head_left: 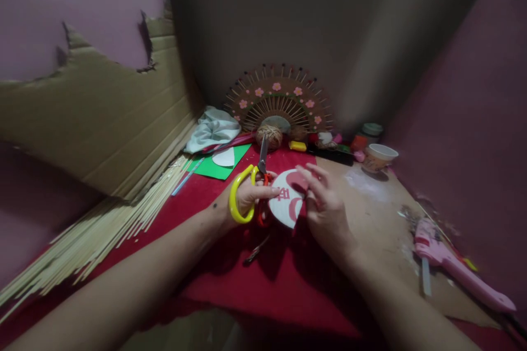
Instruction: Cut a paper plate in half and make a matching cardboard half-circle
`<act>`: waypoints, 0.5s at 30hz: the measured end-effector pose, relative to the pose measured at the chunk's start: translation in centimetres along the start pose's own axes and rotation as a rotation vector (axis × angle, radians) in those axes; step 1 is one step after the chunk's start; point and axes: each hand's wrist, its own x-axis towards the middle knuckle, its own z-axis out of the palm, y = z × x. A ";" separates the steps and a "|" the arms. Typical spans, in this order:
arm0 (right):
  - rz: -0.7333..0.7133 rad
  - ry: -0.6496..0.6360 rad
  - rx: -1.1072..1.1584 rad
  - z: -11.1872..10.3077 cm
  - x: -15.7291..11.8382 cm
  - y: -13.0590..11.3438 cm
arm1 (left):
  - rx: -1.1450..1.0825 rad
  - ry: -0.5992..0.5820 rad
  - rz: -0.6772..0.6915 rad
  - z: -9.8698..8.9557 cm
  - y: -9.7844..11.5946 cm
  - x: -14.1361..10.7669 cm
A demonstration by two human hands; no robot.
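Note:
My left hand (252, 197) holds a round white piece (284, 208) with red markings, its thumb lying on the piece's left side. Scissors (241, 197) with yellow and red-orange handles hang at the same hand, their dark blades pointing away from me. At the right edge of the round piece is my right hand (325, 200), its thumb hidden behind the fingers; whether it grips the edge is unclear. Beyond the blades sits a ball of twine (269, 136). A green sheet (220, 169) with a white cut shape (224, 157) lies to the left.
Thin sticks (111, 230) spread along the left beside torn cardboard (102, 115). A decorated fan (280, 93) stands at the back, near a pale cloth (214, 129). On the right are a paper cup (379, 158) and a pink glue gun (457, 269). Red cloth (230, 279) covers the middle.

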 end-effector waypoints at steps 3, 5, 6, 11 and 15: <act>0.484 0.054 0.518 -0.3 0.7 -0.2 | 0.077 0.085 0.109 -0.6 0.0 0.3; 0.838 -0.185 0.873 -0.3 0.8 -0.3 | 0.153 0.071 0.183 -1.0 0.0 0.3; 0.956 -0.332 0.988 -0.2 0.7 -0.4 | 0.199 0.038 0.203 -1.0 0.0 0.3; 0.903 -0.431 1.028 0.4 -0.1 -0.7 | 0.416 -0.006 0.234 -0.5 -0.1 -0.3; 0.847 -0.055 1.236 -0.2 1.1 -1.0 | 0.517 0.183 0.224 -0.3 -0.5 -0.4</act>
